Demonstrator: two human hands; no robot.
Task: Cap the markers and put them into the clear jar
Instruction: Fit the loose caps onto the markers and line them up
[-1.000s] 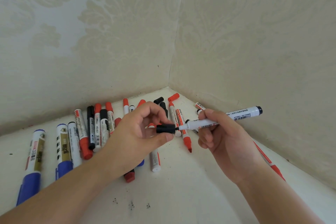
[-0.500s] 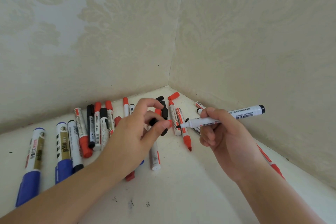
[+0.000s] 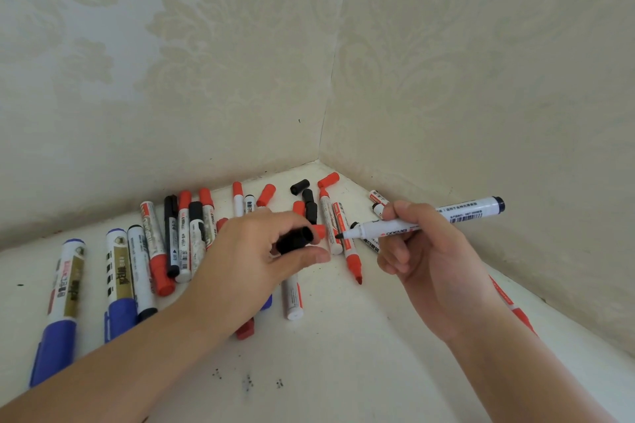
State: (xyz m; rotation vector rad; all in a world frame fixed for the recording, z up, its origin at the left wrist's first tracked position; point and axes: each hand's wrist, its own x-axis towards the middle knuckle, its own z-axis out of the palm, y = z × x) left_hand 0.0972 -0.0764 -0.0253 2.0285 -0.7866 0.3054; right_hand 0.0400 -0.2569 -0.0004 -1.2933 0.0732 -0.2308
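**Black cap held ready beside an uncapped marker**

The right hand (image 3: pixel 426 251) pinched a white marker (image 3: pixel 426 221) around the front half of its barrel, fingers curled over it and thumb beneath. The marker hung in the air above the white bench (image 3: pixel 343 354), near the wallpapered corner. Its long axis ran almost level, left to right, rising a little toward the right. The bare black tip pointed left; the dark end plug pointed right, toward the wall.

The left hand (image 3: pixel 261 257) pinched a black cap (image 3: pixel 295 239) between thumb and fingertips, just left of the tip and not touching it. The cap's open mouth seemed to face right, toward the tip, though the fingers hid part of it.

Behind and under the hands lay a scatter of other markers (image 3: pixel 178 233) in red, black and blue, some capped, some bare, with loose caps (image 3: pixel 302 192) near the corner. No jar was in view.

The marker looked light, stiff and smooth, a plastic tube that would likely not bend or break under a firm grip. Holding it close to the tip end, as here, probably steadies it best against the push of the cap. The wet tip could smear skin or bench if it brushed either. The cap was small and slick, and could easily slip from a loose pinch.
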